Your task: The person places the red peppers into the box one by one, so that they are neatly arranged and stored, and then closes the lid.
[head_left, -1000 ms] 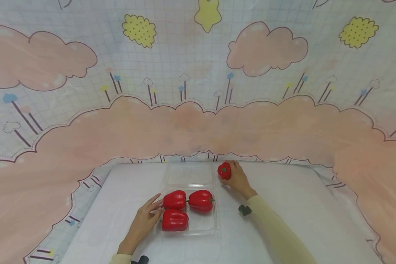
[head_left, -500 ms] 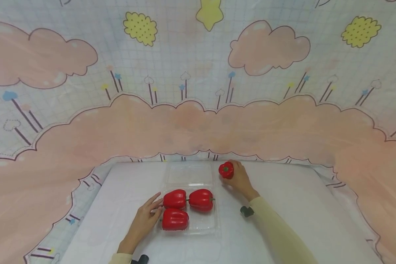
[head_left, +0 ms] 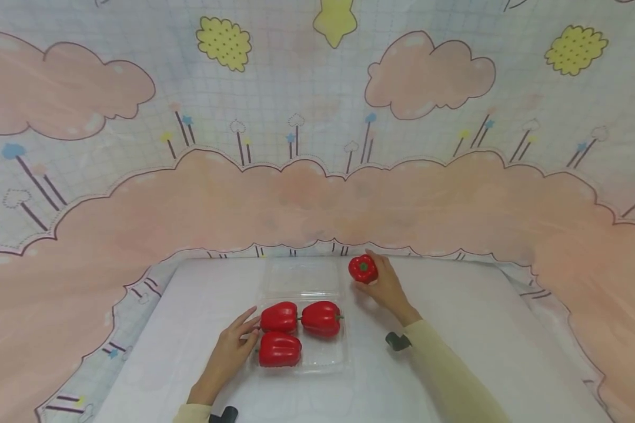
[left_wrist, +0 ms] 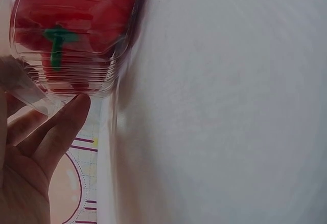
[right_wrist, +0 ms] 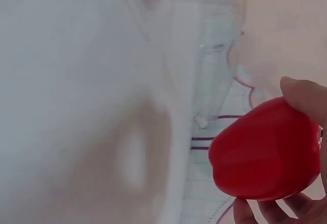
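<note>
In the head view my right hand (head_left: 386, 288) grips a red bell pepper (head_left: 363, 268), its green stem end facing the camera, just right of the raised lid. The right wrist view shows thumb and fingers curled round that bell pepper (right_wrist: 265, 150). A clear plastic clamshell box (head_left: 323, 359) lies open on the table with three red bell peppers inside: one at back left (head_left: 279, 317), one at back right (head_left: 320, 319) and one at front left (head_left: 280, 349). My left hand (head_left: 231, 351) touches the box's left side with fairly straight fingers (left_wrist: 66, 124).
The box's clear lid (head_left: 303, 278) is folded back behind it, towards the rear of the white table (head_left: 180, 329). A patterned cloth backdrop (head_left: 307, 200) rises behind the table's far edge. Dark wrist-worn cameras show at both sleeves.
The held bell pepper has turned slightly, so more of its stem end shows, and it has risen a little. The left hand and the boxed bell peppers stay in place.
</note>
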Demonstrator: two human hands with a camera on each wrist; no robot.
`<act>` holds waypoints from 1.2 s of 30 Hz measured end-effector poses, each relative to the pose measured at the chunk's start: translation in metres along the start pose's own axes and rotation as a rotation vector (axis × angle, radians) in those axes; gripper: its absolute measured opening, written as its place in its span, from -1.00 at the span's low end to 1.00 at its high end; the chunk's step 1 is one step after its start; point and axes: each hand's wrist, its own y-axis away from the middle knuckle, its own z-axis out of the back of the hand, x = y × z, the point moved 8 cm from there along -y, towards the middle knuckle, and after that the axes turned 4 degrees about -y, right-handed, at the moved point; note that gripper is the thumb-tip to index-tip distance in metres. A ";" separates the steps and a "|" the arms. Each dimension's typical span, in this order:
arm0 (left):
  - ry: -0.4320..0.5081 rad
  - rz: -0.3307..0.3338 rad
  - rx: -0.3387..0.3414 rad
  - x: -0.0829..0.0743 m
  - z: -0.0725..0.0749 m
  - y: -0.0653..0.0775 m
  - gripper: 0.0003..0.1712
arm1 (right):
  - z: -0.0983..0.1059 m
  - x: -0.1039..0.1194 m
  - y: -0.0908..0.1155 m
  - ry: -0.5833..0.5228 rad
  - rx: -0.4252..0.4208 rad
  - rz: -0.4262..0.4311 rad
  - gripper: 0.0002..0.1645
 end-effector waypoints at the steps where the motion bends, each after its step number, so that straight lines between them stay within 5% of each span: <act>1: 0.000 -0.002 -0.001 0.000 0.000 0.000 -0.57 | 0.001 0.003 0.000 -0.003 -0.001 0.008 0.08; 16: 0.006 0.009 0.003 -0.001 0.001 0.000 -0.54 | 0.017 0.033 0.013 -0.181 -0.032 0.033 0.05; 29: 0.013 0.005 0.007 -0.003 0.002 -0.002 -0.53 | 0.016 0.057 0.032 -0.419 0.063 -0.037 0.05; 36: 0.006 0.010 0.007 -0.003 0.003 -0.001 -0.57 | 0.010 0.058 0.038 -0.447 0.089 -0.067 0.05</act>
